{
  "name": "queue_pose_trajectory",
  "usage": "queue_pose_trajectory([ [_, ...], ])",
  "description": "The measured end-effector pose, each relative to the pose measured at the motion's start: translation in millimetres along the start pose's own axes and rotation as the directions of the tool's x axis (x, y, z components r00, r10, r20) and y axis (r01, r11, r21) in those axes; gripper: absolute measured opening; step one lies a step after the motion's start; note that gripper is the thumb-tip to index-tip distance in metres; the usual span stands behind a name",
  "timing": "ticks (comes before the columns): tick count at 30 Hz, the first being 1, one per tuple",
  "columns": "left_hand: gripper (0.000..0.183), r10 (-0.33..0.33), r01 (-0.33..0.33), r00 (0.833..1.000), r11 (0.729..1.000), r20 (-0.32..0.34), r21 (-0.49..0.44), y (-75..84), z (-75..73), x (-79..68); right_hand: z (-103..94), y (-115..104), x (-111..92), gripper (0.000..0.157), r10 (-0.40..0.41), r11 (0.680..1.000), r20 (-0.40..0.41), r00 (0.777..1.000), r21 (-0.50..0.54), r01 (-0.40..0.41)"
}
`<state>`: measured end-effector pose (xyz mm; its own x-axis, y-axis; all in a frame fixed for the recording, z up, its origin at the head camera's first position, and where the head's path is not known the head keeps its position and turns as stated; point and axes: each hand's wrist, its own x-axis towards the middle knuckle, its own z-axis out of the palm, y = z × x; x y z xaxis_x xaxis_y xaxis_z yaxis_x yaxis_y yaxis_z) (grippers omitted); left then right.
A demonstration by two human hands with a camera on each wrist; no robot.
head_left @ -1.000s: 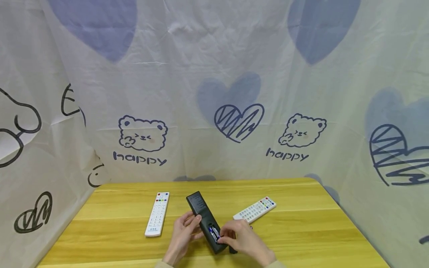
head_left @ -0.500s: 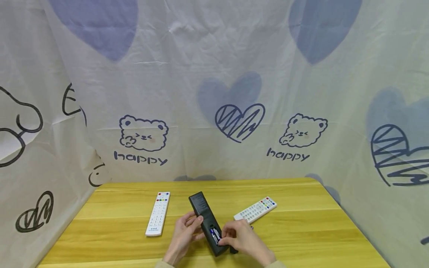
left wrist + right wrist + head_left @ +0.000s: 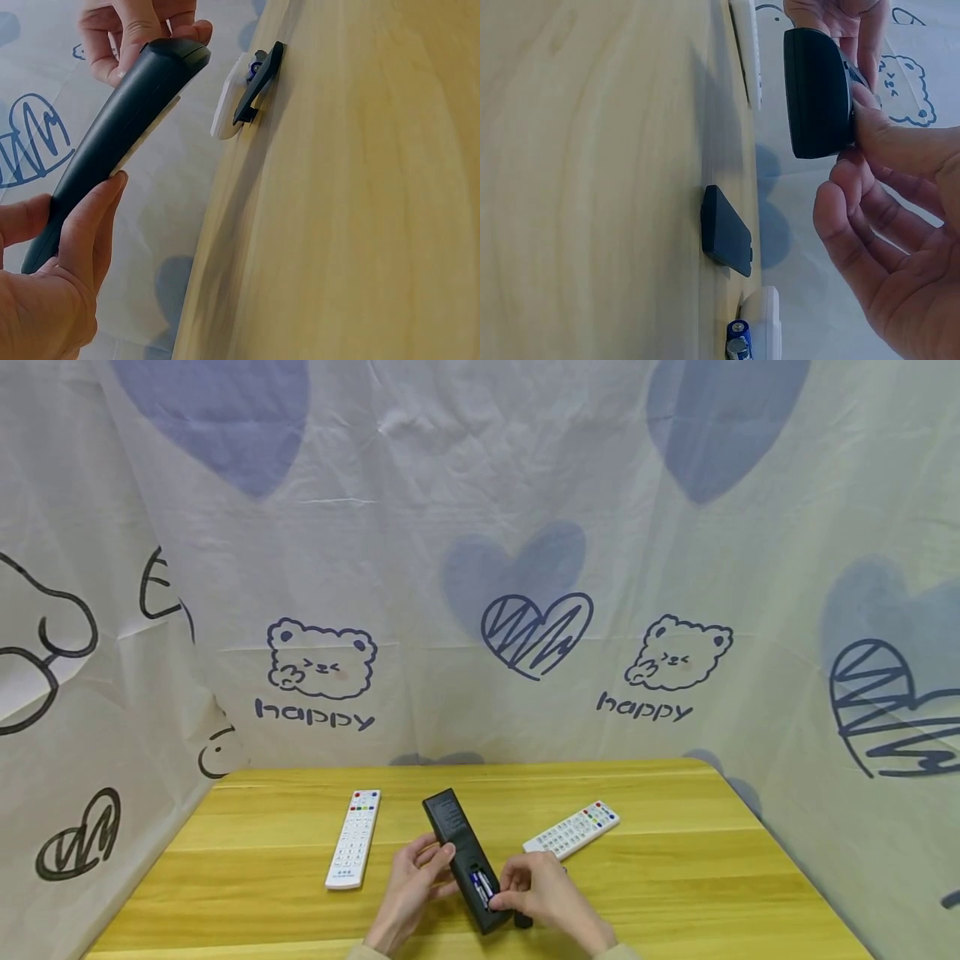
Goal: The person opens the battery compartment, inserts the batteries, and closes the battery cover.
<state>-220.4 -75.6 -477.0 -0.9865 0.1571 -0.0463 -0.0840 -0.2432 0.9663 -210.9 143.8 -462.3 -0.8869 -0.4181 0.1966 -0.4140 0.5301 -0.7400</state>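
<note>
My left hand (image 3: 415, 877) grips a black remote control (image 3: 457, 835) by its side, thumb on its back, tilted above the table. Its battery compartment is uncovered, and batteries (image 3: 481, 887) lie inside. At the compartment's lower end is my right hand (image 3: 543, 893). In the right wrist view, the right thumb (image 3: 900, 142) presses into the compartment area while the bent fingers stay close to the remote's edge. The thumb's tip and what it touches are partly hidden. Below, the black battery cover (image 3: 726, 232) lies on the table.
A white remote control (image 3: 354, 839) lies left on the wooden table (image 3: 247, 860). A second white remote (image 3: 572, 829) lies to the right, with a blue battery (image 3: 739, 341) beside it. A printed cloth (image 3: 450, 710) hangs behind the table.
Over the second, the black remote has shifted slightly right and down in the head view. Both hands keep nearly the same hold, with the right fingertips still at the compartment.
</note>
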Motion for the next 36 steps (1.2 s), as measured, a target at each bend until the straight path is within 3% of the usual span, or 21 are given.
queue_pose_trajectory([
  [9,0.056,-0.003,0.003,1.000,1.000,0.005,-0.001,1.4,0.5,0.1,-2.2,0.4,0.5,0.023,0.055,0.997,0.029,0.998,0.051,-0.057],
  [18,0.057,-0.006,0.006,1.000,1.000,0.013,0.000,1.9,0.3,-0.1,-3.0,2.6,-1.2,0.023,0.078,0.979,0.072,0.994,0.183,-0.090],
  [36,0.057,-0.012,0.011,0.999,1.000,0.044,0.019,-1.4,-0.8,0.6,2.3,-0.6,-1.5,0.024,0.114,0.961,0.069,0.991,0.244,-0.128],
])
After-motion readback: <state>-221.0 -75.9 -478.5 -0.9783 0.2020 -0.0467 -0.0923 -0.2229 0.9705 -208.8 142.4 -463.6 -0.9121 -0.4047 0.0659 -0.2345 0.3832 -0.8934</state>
